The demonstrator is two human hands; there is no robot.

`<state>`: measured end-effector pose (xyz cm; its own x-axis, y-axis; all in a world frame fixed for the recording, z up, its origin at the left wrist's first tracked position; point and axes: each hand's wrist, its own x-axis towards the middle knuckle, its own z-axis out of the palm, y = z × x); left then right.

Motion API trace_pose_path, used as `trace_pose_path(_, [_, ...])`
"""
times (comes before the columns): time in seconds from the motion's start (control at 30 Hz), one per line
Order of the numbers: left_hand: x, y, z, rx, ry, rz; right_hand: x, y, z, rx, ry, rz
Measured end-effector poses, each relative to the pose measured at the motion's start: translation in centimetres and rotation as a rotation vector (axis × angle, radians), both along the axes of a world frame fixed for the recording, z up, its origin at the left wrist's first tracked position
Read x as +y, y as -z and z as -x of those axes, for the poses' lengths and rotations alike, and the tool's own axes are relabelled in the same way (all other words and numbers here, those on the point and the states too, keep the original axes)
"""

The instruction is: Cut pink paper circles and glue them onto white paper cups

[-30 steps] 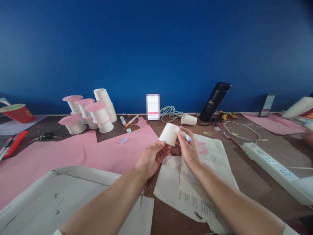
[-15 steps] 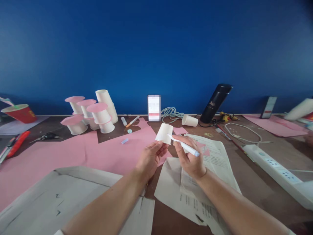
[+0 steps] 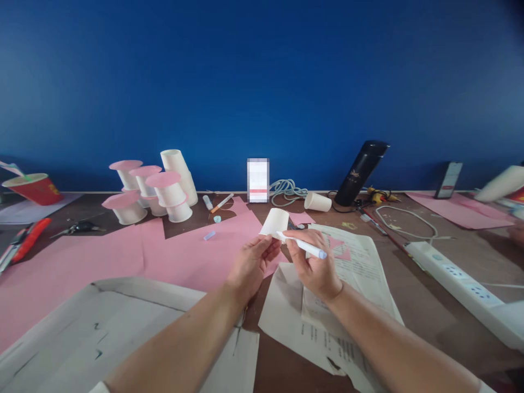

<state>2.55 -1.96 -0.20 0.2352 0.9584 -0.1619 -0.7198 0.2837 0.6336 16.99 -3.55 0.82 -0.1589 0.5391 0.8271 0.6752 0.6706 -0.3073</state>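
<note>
My left hand (image 3: 257, 261) is closed around the rim of a white paper cup (image 3: 275, 222), which it holds upside down and tilted above the table. A white pen with a pale blue end (image 3: 307, 247) is pinched in my right hand (image 3: 317, 270). Its tip is at the cup's right side, near the rim; whether it touches cannot be made out. Beneath and ahead of my hands lies pink paper (image 3: 184, 251) with a small pale blue cap (image 3: 209, 236) on it. Printed sheets (image 3: 360, 256) lie under my right arm.
Paper cups with pink discs (image 3: 164, 180) and a tall cup stack (image 3: 178, 169) stand back left. A phone (image 3: 257, 180), coiled cable (image 3: 286, 191), tipped cup (image 3: 318, 202) and black flask (image 3: 362, 172) line the wall. A power strip (image 3: 462, 286) lies right, a red cutter (image 3: 30, 240) left.
My right hand has moved slightly left and down, bringing the pen tip from the cup's middle toward its rim. The cup has tilted a little more in my left hand.
</note>
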Motion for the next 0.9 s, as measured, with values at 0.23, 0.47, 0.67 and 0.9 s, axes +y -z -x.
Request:
trace_pose_path(0.23, [0.17, 0.13, 0.01, -0.004, -0.017, 0.016, -0.12, -0.05, 0.04, 0.041, -0.049, 0.046])
trace_pose_path(0.47, [0.25, 0.42, -0.03, 0.019, 0.003, 0.0, 0.07, 0.06, -0.19, 0.073, -0.011, 0.064])
trace_pose_path(0.67, [0.3, 0.42, -0.03, 0.071, 0.006, 0.026, 0.28, -0.26, -0.33, 0.09, 0.063, 0.008])
trace_pose_path(0.9, [0.11, 0.33, -0.06, 0.099, -0.013, 0.034, 0.13, -0.38, -0.28, 0.069, 0.073, 0.009])
